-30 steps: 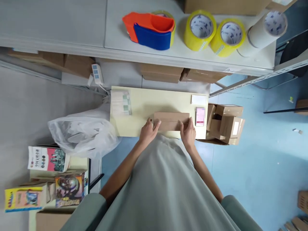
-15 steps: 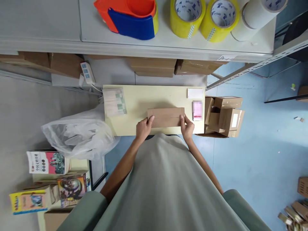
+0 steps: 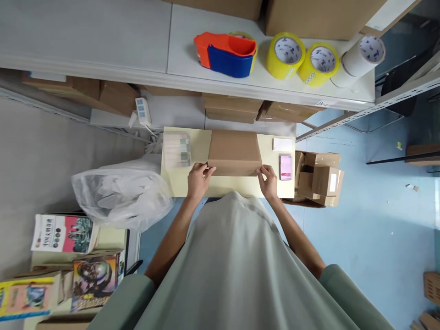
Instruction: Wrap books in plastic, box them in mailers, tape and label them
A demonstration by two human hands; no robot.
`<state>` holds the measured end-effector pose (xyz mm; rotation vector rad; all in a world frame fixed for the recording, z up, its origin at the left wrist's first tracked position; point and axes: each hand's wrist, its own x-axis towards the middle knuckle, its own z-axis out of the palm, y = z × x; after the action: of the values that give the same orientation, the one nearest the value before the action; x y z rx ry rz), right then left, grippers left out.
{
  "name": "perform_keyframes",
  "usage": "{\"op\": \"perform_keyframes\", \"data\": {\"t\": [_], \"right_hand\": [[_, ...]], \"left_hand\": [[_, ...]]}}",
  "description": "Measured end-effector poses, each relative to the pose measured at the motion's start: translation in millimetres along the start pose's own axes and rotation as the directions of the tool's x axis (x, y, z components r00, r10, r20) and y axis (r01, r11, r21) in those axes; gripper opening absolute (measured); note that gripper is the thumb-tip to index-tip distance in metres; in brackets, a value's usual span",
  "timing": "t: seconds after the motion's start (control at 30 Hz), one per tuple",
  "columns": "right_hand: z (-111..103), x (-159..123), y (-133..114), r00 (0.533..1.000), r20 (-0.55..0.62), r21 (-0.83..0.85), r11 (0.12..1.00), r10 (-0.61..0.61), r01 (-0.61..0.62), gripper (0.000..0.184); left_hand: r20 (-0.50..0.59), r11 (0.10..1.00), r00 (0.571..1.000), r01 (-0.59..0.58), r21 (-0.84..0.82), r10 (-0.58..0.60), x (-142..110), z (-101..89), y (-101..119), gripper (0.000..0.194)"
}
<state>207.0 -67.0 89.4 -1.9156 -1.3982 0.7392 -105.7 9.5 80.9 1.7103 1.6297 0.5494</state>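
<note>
A brown cardboard box [image 3: 234, 145] stands on the pale yellow table [image 3: 185, 187] in front of me. My left hand [image 3: 199, 179] pinches its lower left corner between thumb and fingers. At the opposite lower corner my right hand [image 3: 267, 179] grips the box in the same way. The side facing me shows a smooth cardboard panel. Right of the box lie a phone with a pink screen [image 3: 285, 167] and a small white box [image 3: 283, 145]. To its left is a clear plastic packet with printed sheets [image 3: 176, 150].
The shelf [image 3: 137, 59] ahead carries an orange and blue tape dispenser [image 3: 227, 57], yellow tape rolls [image 3: 285, 56] and white rolls [image 3: 365, 57]. A plastic bag [image 3: 120, 195] hangs at left, above books [image 3: 62, 233]. Cardboard boxes [image 3: 323, 178] sit right of the table.
The box has tipped, so its large top face now shows beyond the near panel. Both hands keep hold of its near corners. My view has shifted, showing more of the upper shelf.
</note>
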Motion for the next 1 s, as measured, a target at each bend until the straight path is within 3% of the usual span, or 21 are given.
{"op": "perform_keyframes", "data": {"t": [0.23,0.33,0.43,0.6,0.73,0.83,1.0], "right_hand": [[46.0,-19.8,42.7,0.961,0.227,0.046,0.984,0.158,-0.172,0.044],[49.0,-23.6,52.4,0.925,0.296,0.062,0.962,0.237,-0.266,0.037],[44.8,-9.6,54.5,0.924,0.263,0.069,0.95,0.278,-0.306,0.038],[44.5,35.8,41.2,0.935,0.168,0.127,0.934,0.313,-0.335,0.05],[51.7,55.3,20.6,0.938,0.141,0.177,0.925,0.316,-0.337,0.056],[46.6,52.7,3.8,0.945,0.093,0.214,0.921,0.313,-0.326,0.064],[18.7,33.3,-23.9,0.966,0.049,0.307,0.916,0.255,-0.257,0.08]], "left_hand": [[0.211,0.971,0.957,0.22,-0.09,-0.198,-17.5,32.3,-61.5,0.035],[0.224,0.966,0.95,0.244,-0.089,-0.219,-20.1,36.0,-77.9,0.039],[0.188,0.959,0.952,0.265,-0.103,-0.243,-5.2,31.6,-87.3,0.051],[0.132,0.954,0.965,0.248,-0.169,-0.228,46.5,27.2,-78.8,0.079],[0.164,0.952,0.969,0.217,-0.218,-0.183,72.7,26.2,-58.4,0.081],[0.158,0.948,0.974,0.201,-0.247,-0.165,73.8,15.0,-47.2,0.077],[0.068,0.893,0.978,0.209,-0.4,-0.198,54.2,-14.3,-31.5,0.061]]}}
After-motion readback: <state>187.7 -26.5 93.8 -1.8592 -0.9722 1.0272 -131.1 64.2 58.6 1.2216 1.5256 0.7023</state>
